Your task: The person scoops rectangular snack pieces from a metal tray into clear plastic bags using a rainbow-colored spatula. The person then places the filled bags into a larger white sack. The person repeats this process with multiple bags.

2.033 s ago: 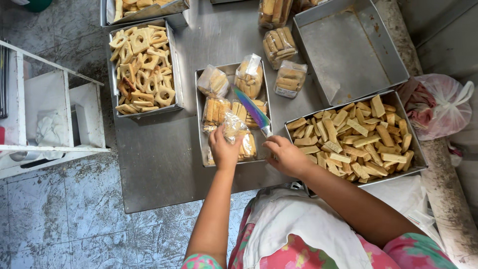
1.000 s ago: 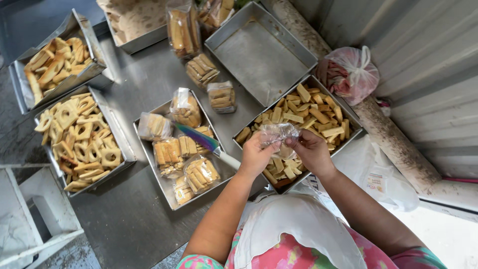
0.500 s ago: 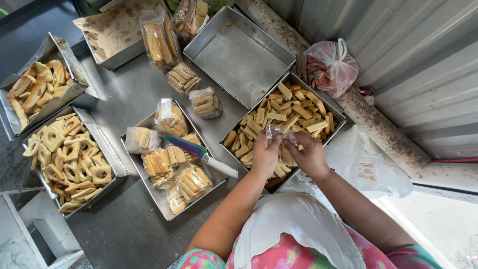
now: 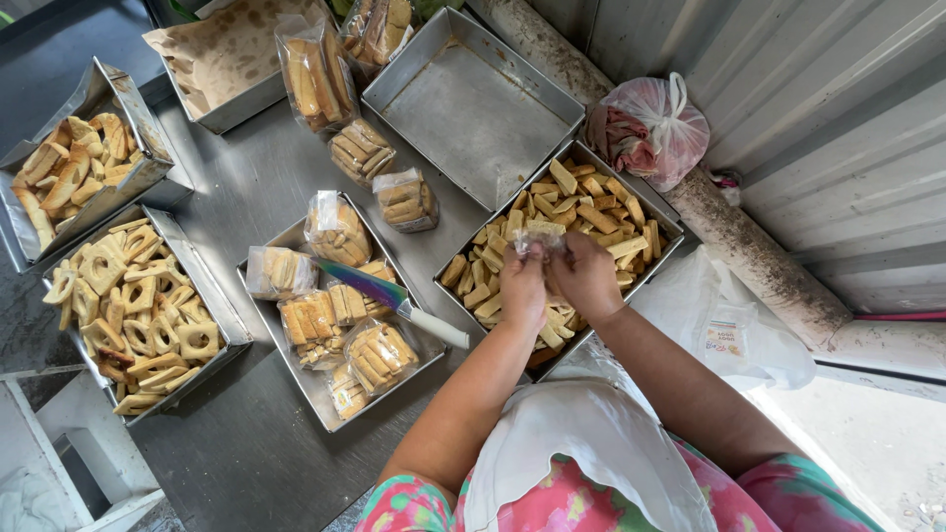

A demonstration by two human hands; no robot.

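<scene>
Fingers [image 4: 537, 258] work over a steel table [image 4: 246, 443] beside a corrugated wall [image 4: 838, 148].

table top [image 4: 246, 433]: dull grey sheet metal, smooth, with faint streaks. baking trays, e.g. the empty tray [image 4: 473, 108]: thin brushed metal, matt inside, brighter on the folded rims. tray at top left [image 4: 227, 49]: lined with brown paper, grease-spotted. biscuit sticks [image 4: 591, 212]: dry, rough, matt golden crust. ring biscuits [image 4: 128, 296]: same matt, crumbly surface. small packets [image 4: 335, 229]: clear glossy plastic film, crinkled. clear bag [image 4: 540, 238] between left hand [image 4: 522, 286] and right hand [image 4: 584, 276]: thin shiny plastic. knife [image 4: 389, 296]: iridescent glossy blade, smooth white plastic handle. knotted bag [image 4: 655, 123]: translucent pinkish plastic. wall [image 4: 788, 89]: corrugated matt metal. apron [image 4: 581, 453]: white matt cloth.
</scene>
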